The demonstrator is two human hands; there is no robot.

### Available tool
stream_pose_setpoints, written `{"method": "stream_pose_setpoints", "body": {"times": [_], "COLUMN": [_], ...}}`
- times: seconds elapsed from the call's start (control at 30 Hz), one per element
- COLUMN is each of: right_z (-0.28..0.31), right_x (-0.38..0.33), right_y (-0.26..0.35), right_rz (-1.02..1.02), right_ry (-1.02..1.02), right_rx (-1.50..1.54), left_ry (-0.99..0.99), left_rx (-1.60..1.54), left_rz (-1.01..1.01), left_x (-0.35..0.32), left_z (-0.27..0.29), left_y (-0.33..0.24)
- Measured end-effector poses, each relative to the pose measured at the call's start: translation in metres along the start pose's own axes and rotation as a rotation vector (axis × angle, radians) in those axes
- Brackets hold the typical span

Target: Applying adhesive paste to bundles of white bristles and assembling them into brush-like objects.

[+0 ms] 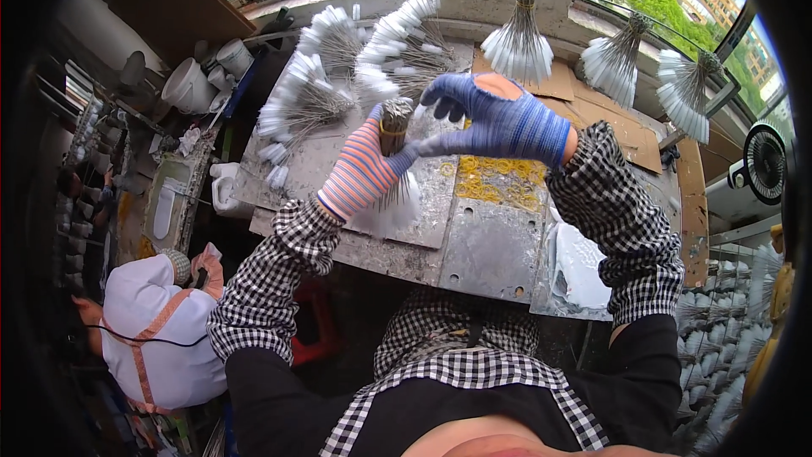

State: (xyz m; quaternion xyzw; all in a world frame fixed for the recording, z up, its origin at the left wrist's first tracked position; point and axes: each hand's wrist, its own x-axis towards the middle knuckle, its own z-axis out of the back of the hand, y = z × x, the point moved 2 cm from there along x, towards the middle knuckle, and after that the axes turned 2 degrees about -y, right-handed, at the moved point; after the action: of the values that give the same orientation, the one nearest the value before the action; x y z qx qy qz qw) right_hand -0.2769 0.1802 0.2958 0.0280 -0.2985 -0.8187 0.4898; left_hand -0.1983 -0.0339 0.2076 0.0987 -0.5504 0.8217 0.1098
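Observation:
My left hand [357, 171], in a striped glove, is closed round a bundle of wire-stemmed brushes [395, 122]. The twisted wire ends point up and the white bristles hang below the hand. A yellowish band circles the wires near the top. My right hand [503, 129], in a blue glove with a bare patch on its back, hovers just right of the bundle. Its fingers are curved and apart, with the thumb reaching toward the wires; whether the thumb touches them I cannot tell. Yellow rubber bands [501, 181] lie spread on the worktable [486, 241] beneath this hand.
Fanned piles of white brushes [326, 89] cover the table's far left. Several tied bundles [520, 38] hang from a rod by the window. A white slab-like sheet [578, 264] lies at the near right. A fan [764, 162] stands right; another person [165, 330] works at left.

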Motion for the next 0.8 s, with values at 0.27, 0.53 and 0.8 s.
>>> {"method": "stream_pose_setpoints", "body": {"times": [0.27, 0.53, 0.8], "right_z": [0.017, 0.006, 0.001], "right_x": [0.158, 0.117, 0.112], "right_y": [-0.114, -0.075, -0.051], "right_rz": [-0.142, 0.171, 0.27], "right_ry": [-0.32, -0.485, -0.52], "right_rx": [-0.724, -0.536, -0.474], "left_ry": [-0.193, -0.206, -0.41], "left_rx": [-0.595, -0.637, 0.033], "left_rz": [0.308, 0.305, 0.013], "left_x": [0.111, 0.12, 0.097], "left_z": [0.049, 0.056, 0.051], "left_y": [0.025, 0.041, 0.036]}}
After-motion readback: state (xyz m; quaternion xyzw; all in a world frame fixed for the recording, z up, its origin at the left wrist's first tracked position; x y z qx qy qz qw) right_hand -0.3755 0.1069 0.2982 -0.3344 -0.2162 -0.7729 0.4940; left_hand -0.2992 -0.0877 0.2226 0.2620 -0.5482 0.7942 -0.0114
